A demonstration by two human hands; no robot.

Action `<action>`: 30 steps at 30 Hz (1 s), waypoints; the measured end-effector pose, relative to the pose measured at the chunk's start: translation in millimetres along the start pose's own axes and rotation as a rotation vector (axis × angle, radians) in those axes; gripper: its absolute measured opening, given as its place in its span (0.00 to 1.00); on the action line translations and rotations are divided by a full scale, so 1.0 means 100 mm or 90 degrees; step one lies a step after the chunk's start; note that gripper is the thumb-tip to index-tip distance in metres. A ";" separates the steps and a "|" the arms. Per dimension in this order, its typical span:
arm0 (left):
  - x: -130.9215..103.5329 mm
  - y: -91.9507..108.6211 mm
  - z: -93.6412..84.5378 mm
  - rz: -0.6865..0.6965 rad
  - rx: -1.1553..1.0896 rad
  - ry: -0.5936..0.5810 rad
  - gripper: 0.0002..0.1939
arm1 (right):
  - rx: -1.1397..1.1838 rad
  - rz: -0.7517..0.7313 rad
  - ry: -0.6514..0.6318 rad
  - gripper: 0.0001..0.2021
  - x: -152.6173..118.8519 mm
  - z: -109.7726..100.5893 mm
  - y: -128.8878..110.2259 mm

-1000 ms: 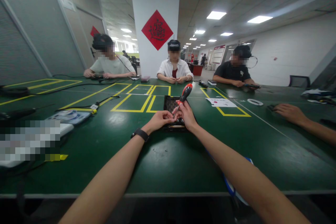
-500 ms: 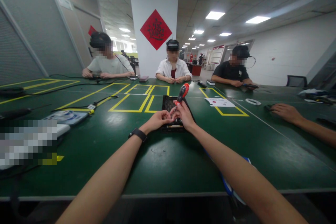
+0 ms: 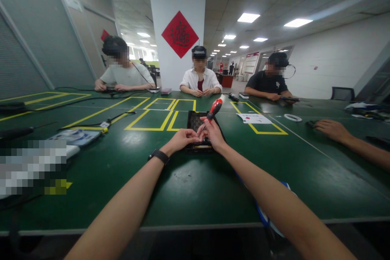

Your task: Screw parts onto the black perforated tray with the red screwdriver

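Observation:
A screwdriver [image 3: 215, 109] with a red and black handle leans in my right hand [image 3: 211, 133], its handle pointing up and to the right. The fingers of that hand are closed round the thin metal shaft. My left hand [image 3: 182, 139] is closed in a pinch at the lower end of the shaft. Whatever lies between its fingertips is too small to make out. Both hands are over an open black case [image 3: 191, 118] on the table, and they hide much of what is inside it.
The green table [image 3: 189, 195] carries yellow tape outlines. Right of the case lie a paper sheet [image 3: 254, 118] and a white ring [image 3: 293, 118]. Cables and a flat pack [image 3: 79, 136] are at left. Another person's hand [image 3: 332, 130] rests on the right; three people sit opposite.
The screwdriver's handle has turned and tipped slightly to the right in my right hand. My left hand keeps its pinch in nearly the same place. The whole view has shifted a little.

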State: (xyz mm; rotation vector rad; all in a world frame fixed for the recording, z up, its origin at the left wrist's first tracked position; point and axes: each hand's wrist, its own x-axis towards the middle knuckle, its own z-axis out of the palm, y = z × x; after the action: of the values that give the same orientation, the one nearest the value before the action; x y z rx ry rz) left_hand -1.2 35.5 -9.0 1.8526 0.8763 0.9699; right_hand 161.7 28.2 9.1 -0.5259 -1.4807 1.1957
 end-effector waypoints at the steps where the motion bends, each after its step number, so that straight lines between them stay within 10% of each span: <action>1: 0.00 0.01 0.00 0.000 0.000 -0.009 0.16 | -0.001 0.002 -0.002 0.17 0.00 0.00 0.00; 18: 0.00 0.05 0.00 0.030 0.061 -0.011 0.16 | -0.062 -0.003 0.076 0.20 0.03 0.01 -0.01; 22: 0.04 -0.04 0.02 0.102 0.139 0.192 0.16 | -0.153 -0.039 0.238 0.25 0.17 -0.31 -0.14; 27: 0.24 -0.38 -0.04 -0.055 0.181 0.291 0.23 | -0.785 0.253 0.306 0.23 0.15 -0.92 -0.25; 30: 0.35 -0.50 -0.08 -0.087 0.168 0.289 0.20 | -0.846 0.335 0.287 0.19 0.03 -1.04 -0.14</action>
State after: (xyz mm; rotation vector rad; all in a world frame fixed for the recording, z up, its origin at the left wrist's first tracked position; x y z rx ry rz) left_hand -1.8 88.0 -41.1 1.7823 1.4450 1.2604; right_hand 259.9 66.0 10.3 -2.0116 -1.6051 0.2100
